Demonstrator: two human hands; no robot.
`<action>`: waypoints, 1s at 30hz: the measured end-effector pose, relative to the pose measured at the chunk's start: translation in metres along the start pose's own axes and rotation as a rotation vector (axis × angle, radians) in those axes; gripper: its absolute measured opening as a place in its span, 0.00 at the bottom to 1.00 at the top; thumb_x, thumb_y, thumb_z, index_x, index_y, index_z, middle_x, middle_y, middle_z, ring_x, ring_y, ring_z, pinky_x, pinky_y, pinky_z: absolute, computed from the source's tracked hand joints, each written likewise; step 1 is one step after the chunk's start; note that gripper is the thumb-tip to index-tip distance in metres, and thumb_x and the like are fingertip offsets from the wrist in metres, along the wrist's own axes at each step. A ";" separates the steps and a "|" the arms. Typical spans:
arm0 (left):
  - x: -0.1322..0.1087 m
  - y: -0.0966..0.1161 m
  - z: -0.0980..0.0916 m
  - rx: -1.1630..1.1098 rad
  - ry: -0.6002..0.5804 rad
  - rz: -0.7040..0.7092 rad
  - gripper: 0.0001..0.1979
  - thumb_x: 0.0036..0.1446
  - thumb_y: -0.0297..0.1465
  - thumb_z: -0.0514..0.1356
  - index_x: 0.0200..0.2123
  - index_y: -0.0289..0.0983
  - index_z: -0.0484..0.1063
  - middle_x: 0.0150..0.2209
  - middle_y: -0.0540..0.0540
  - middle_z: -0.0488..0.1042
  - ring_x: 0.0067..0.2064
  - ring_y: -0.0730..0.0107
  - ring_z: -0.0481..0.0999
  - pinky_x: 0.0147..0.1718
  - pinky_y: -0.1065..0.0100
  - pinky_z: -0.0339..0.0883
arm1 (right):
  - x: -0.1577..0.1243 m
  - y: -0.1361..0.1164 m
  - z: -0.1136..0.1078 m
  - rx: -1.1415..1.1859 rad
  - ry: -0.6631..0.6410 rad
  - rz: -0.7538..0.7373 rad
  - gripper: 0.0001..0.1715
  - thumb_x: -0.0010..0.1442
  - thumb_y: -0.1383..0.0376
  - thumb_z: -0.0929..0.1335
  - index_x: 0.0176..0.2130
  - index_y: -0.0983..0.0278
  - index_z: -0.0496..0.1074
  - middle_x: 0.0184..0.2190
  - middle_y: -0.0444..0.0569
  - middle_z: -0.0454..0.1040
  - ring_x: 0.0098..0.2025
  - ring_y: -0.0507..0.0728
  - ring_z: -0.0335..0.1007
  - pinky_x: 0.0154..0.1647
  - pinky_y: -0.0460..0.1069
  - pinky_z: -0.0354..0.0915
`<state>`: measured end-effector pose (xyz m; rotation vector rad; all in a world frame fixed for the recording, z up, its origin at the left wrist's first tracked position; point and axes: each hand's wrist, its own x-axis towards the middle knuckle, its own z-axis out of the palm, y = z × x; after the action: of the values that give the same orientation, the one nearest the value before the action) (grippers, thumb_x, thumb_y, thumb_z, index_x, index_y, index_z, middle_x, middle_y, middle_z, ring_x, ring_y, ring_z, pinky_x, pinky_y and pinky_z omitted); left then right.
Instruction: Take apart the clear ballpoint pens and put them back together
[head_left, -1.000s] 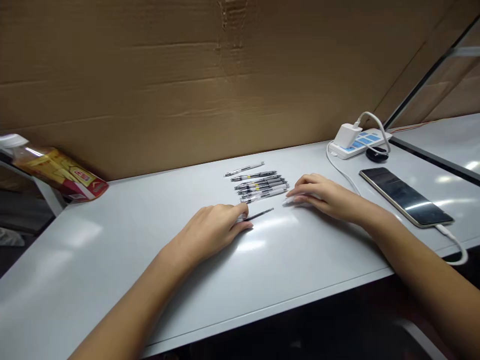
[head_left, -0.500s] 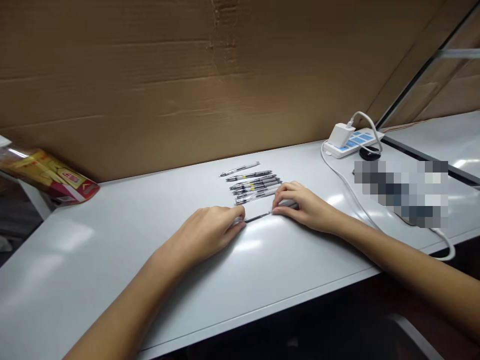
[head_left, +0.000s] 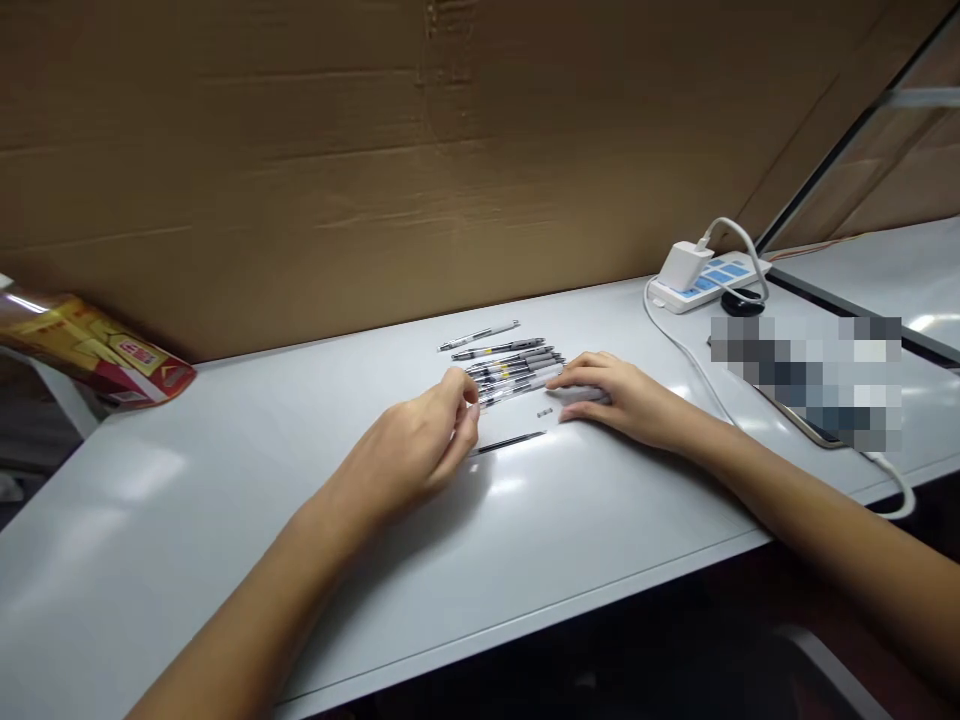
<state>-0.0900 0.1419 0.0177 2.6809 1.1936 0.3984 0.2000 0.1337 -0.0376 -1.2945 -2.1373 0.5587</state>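
Note:
My left hand (head_left: 424,440) hovers over the table with its fingers curled and the fingertips drawn together; whatever they pinch is hidden. Below those fingers a thin dark pen refill (head_left: 511,441) lies on the table. A tiny spring-like piece (head_left: 544,412) sits between the hands. On the right, my right hand (head_left: 611,395) rests with thumb and index finger around a grey pen barrel (head_left: 589,394), partly covered by the hand. Behind the hands, several clear pens (head_left: 517,368) with grey grips lie side by side, and another pen (head_left: 480,336) is set farther back.
A white power strip (head_left: 712,282) with a charger (head_left: 684,267) and cables stands at the back right. Near it are a black round object (head_left: 742,303) and a blurred phone-like device (head_left: 814,432). A yellow-red package (head_left: 131,365) lies at the left. Cardboard (head_left: 300,180) walls the back.
My left hand has lifted off the refill and curled its fingers. The refill now lies loose, with the small spring-like piece exposed. My right hand's thumb and index finger have spread slightly.

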 end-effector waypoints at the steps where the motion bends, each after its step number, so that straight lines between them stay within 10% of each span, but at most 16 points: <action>1: 0.000 0.001 -0.001 -0.019 0.048 0.035 0.08 0.70 0.32 0.47 0.45 0.40 0.64 0.30 0.51 0.72 0.25 0.69 0.70 0.27 0.68 0.61 | -0.001 0.001 -0.004 -0.013 -0.008 0.024 0.12 0.66 0.56 0.69 0.46 0.56 0.79 0.46 0.51 0.77 0.50 0.63 0.74 0.52 0.56 0.69; 8: -0.004 0.008 0.009 0.011 -0.039 0.410 0.10 0.69 0.28 0.51 0.40 0.39 0.72 0.34 0.48 0.74 0.31 0.69 0.72 0.29 0.68 0.63 | -0.003 0.001 -0.021 -0.062 -0.092 0.051 0.10 0.66 0.58 0.68 0.40 0.58 0.79 0.40 0.50 0.79 0.43 0.61 0.75 0.45 0.55 0.69; 14: -0.005 0.011 0.014 0.039 -0.149 0.461 0.11 0.70 0.30 0.52 0.40 0.40 0.74 0.33 0.48 0.75 0.31 0.68 0.73 0.31 0.67 0.64 | -0.004 -0.004 -0.024 -0.012 -0.195 0.055 0.16 0.64 0.50 0.70 0.40 0.59 0.78 0.41 0.52 0.79 0.45 0.63 0.75 0.46 0.56 0.71; 20: 0.003 -0.016 0.000 0.021 0.268 0.262 0.11 0.70 0.35 0.55 0.52 0.41 0.71 0.52 0.41 0.74 0.51 0.59 0.76 0.48 0.61 0.71 | -0.004 0.001 -0.024 -0.043 0.507 -0.019 0.16 0.65 0.54 0.70 0.51 0.55 0.74 0.49 0.52 0.75 0.47 0.64 0.75 0.48 0.60 0.72; 23: 0.004 -0.028 -0.007 0.020 0.494 0.110 0.07 0.71 0.31 0.54 0.47 0.41 0.72 0.43 0.46 0.76 0.42 0.67 0.77 0.43 0.65 0.72 | -0.004 0.003 -0.027 0.004 0.775 -0.052 0.11 0.64 0.57 0.72 0.46 0.54 0.75 0.42 0.49 0.76 0.39 0.60 0.75 0.43 0.59 0.72; 30: 0.006 -0.026 0.001 0.000 0.399 0.179 0.08 0.70 0.29 0.54 0.42 0.40 0.73 0.40 0.46 0.78 0.39 0.68 0.77 0.37 0.67 0.71 | -0.004 -0.001 -0.024 -0.093 0.504 -0.103 0.06 0.66 0.61 0.69 0.44 0.56 0.77 0.37 0.49 0.76 0.38 0.60 0.73 0.41 0.57 0.71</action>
<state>-0.1036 0.1632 0.0107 2.7993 1.0381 0.9993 0.2165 0.1307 -0.0202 -1.2096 -1.8071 0.0734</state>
